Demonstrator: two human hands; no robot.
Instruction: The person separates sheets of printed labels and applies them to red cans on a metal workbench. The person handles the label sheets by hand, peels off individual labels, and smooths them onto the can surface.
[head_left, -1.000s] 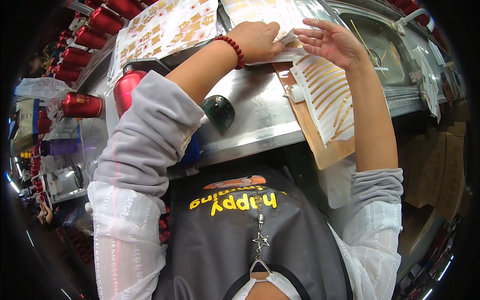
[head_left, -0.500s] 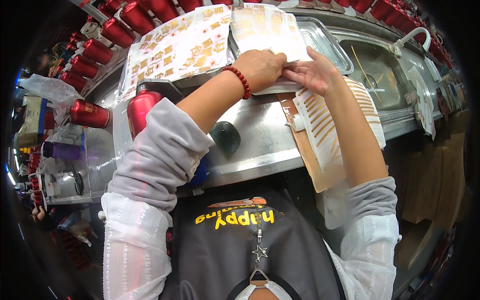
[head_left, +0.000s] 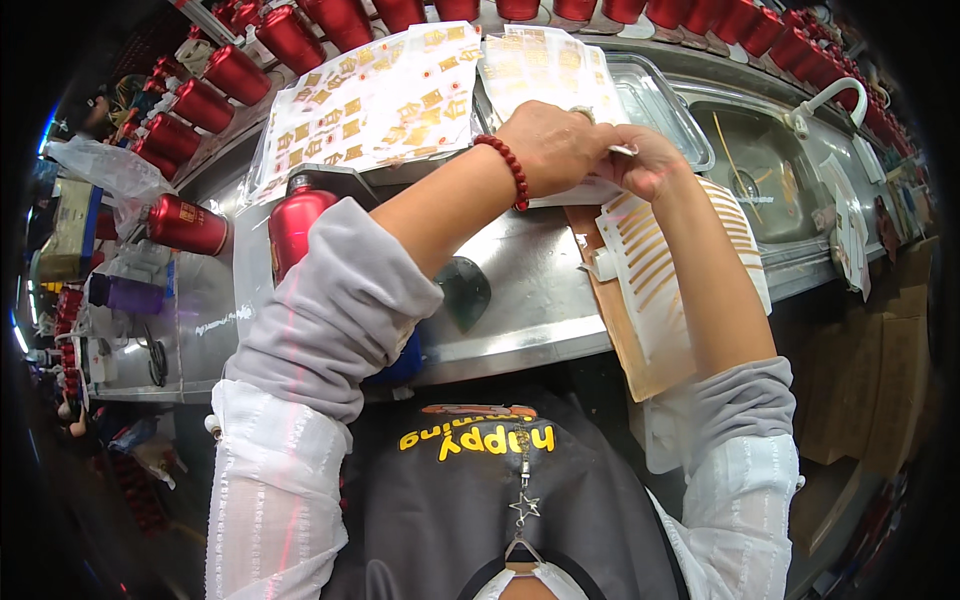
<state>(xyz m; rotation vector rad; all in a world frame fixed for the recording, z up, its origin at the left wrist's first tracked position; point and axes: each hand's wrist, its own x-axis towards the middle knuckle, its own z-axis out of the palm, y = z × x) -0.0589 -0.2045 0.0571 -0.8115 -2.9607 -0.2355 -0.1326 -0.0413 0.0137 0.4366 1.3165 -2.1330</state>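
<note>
Seen from the head camera, looking down over a steel counter (head_left: pixel 520 300). Left hand (head_left: pixel 552 148) curled into a loose fist over the near edge of a sticker sheet (head_left: pixel 545 75), knuckles up, fingers closed down on the paper; red bead bracelet (head_left: pixel 508 170) round the wrist. Right hand (head_left: pixel 645 160) pressed up against the left one, fingers pinched narrow on the same near edge of the sheet, thumb and fingertips touching the paper; exactly what sits between the fingertips too small to tell. Sticker sheet lying toward the far edge of the counter, partly over the rim of a shallow metal tray (head_left: pixel 665 110), printed with gold labels. A second, larger sheet of gold labels (head_left: pixel 365 105) just beside it on the left, tilted. Below the right hand, a sheet of gold strips (head_left: pixel 670 265) resting on a brown cardboard backing (head_left: pixel 625 330) that hangs over the near edge of the counter. A red bottle (head_left: pixel 298 225) standing near the left elbow, another red bottle (head_left: pixel 185 225) lying on its side toward the left end. Rows of more red bottles (head_left: pixel 330 25) along the far edge and far-left corner. A sink basin (head_left: pixel 760 165) with a white tap (head_left: pixel 825 100) at the right end of the counter.
</note>
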